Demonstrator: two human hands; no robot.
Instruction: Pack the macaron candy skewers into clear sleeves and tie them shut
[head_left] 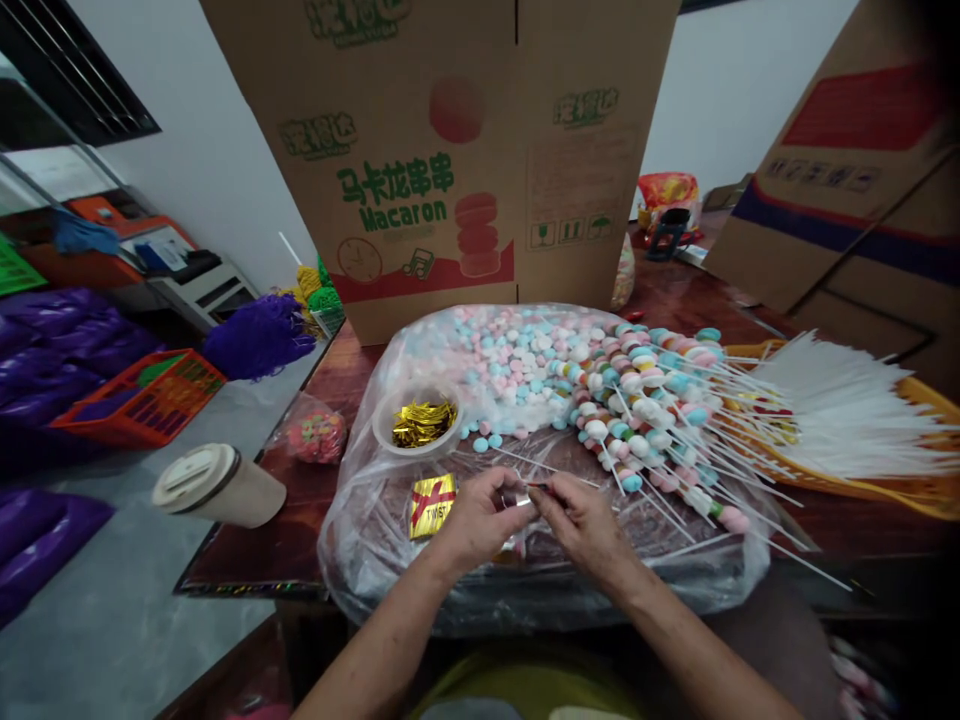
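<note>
My left hand (478, 518) is closed, pinching a small shiny clear plastic piece (516, 496) between thumb and fingers. Just beside it, my right hand (583, 520) is also closed, its fingertips on a tiny dark piece at the plastic's edge that is too small to name. Left of my hands lies a gold packet (433, 506) marked "TWIST". Behind it a round plastic bowl (384, 428) holds gold twist ties (422, 423). To the right, candy skewers (645, 400) in pastel colours lie heaped, their white sticks pointing right.
Loose pink, blue and white candies (517, 355) spread over a clear plastic sheet (360, 540). A large cardboard box (450, 150) stands behind. White sticks (840, 405) fill an orange basket (919, 495) at right. A lidded cup (221, 485) and a bag of candies (316, 435) are left.
</note>
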